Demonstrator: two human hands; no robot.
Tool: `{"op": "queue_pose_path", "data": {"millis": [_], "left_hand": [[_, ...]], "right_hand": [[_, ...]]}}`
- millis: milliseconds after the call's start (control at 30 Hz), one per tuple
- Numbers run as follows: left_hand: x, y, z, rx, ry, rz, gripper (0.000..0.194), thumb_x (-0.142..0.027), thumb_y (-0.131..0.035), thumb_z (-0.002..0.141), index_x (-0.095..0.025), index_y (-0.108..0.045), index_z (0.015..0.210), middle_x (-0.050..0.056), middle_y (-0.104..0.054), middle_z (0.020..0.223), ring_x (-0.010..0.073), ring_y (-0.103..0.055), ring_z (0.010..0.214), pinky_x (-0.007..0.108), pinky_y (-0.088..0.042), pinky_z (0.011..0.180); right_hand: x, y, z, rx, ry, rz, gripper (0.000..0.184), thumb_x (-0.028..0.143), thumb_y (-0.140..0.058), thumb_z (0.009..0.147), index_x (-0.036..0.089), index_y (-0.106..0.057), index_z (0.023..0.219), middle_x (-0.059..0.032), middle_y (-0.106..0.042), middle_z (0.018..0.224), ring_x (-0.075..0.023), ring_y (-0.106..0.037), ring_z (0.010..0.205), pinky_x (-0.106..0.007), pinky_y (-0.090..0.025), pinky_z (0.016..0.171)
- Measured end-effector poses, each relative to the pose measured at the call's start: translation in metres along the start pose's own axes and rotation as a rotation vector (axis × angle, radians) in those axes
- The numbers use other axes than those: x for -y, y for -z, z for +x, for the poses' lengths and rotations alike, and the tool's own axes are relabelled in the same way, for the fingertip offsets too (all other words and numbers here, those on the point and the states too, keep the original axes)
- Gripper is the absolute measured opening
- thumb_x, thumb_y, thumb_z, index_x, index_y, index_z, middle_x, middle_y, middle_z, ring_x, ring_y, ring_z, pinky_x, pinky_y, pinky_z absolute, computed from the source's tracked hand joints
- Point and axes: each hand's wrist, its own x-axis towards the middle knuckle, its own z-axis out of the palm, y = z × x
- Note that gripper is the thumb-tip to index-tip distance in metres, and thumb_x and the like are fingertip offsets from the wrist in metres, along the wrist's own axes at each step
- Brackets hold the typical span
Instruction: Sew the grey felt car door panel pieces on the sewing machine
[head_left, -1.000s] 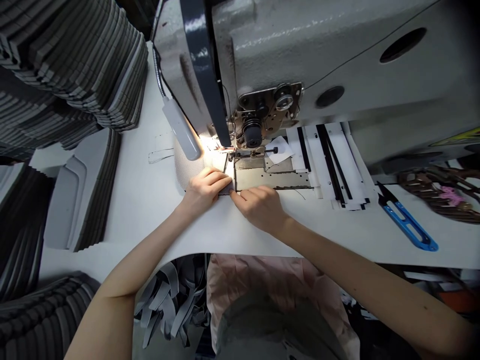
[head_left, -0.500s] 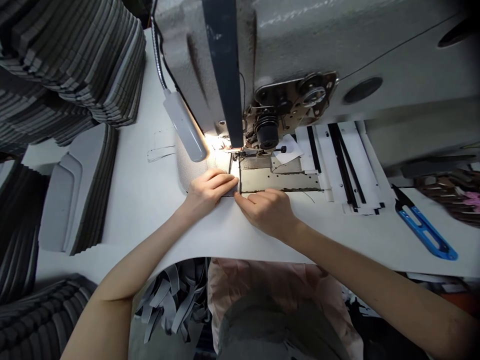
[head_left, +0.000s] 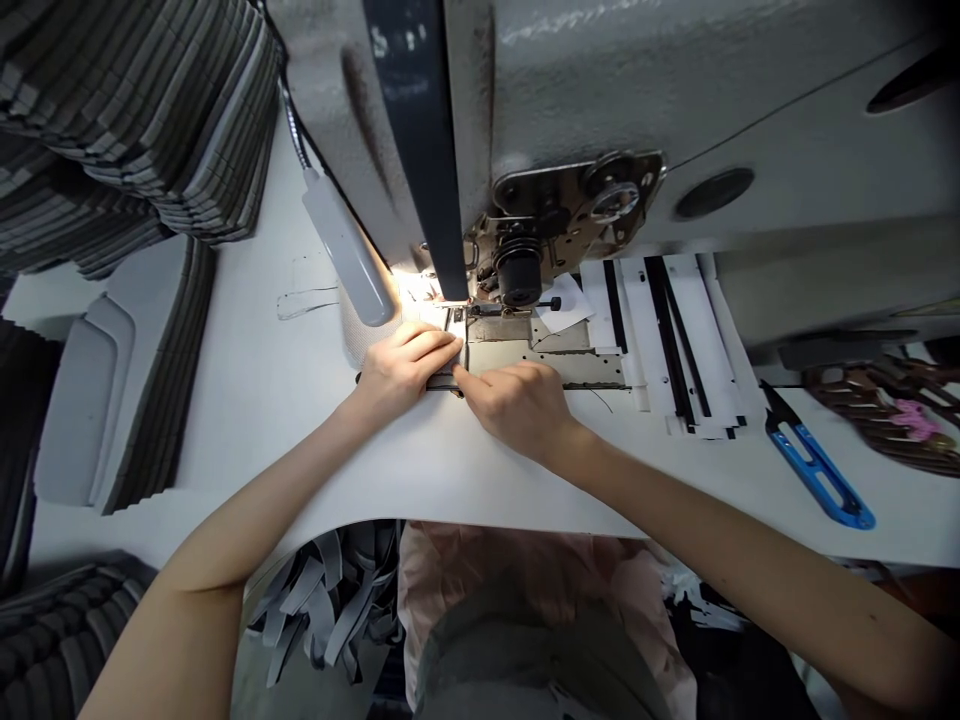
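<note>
A grey fabric piece [head_left: 360,335] lies on the sewing machine bed under the lamp, its right edge near the presser foot [head_left: 458,314]. My left hand [head_left: 401,368] rests on top of it, fingers stretched out flat and pointing to the right edge. Just right of that, my right hand [head_left: 521,405] is curled, its thumb and forefinger closed on the near corner of the fabric piece. Those fingertips almost touch the left hand. A narrow dark strip shows along the edge between the hands; part of the piece is hidden under my left hand.
Tall stacks of grey pieces [head_left: 142,110] and a lower stack [head_left: 112,400] stand at left. A lamp [head_left: 349,250] hangs beside the needle area. White-and-black strips [head_left: 667,340] and blue thread snips [head_left: 817,460] lie at right. Grey strips [head_left: 330,590] hang below the table edge.
The whole view has shifted slightly, moving the scene left. At the fabric's near edge, a dark strip shows more between my hands. Both hands keep nearly the same place on the piece.
</note>
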Motion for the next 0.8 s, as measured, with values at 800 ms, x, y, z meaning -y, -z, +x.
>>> {"op": "queue_pose_path", "data": {"millis": [800], "left_hand": [[0.031, -0.003, 0.01, -0.02, -0.031, -0.039, 0.021, -0.023, -0.051, 0.101, -0.022, -0.072, 0.105, 0.006, -0.076, 0.108, 0.0168, -0.07, 0.104, 0.034, -0.055, 0.094]], "right_hand": [[-0.015, -0.001, 0.021, 0.09, -0.1, 0.052, 0.045, 0.007, -0.042, 0.091, 0.022, -0.071, 0.121, -0.0043, -0.067, 0.066, -0.0153, -0.053, 0.062, -0.032, -0.019, 0.059]]}}
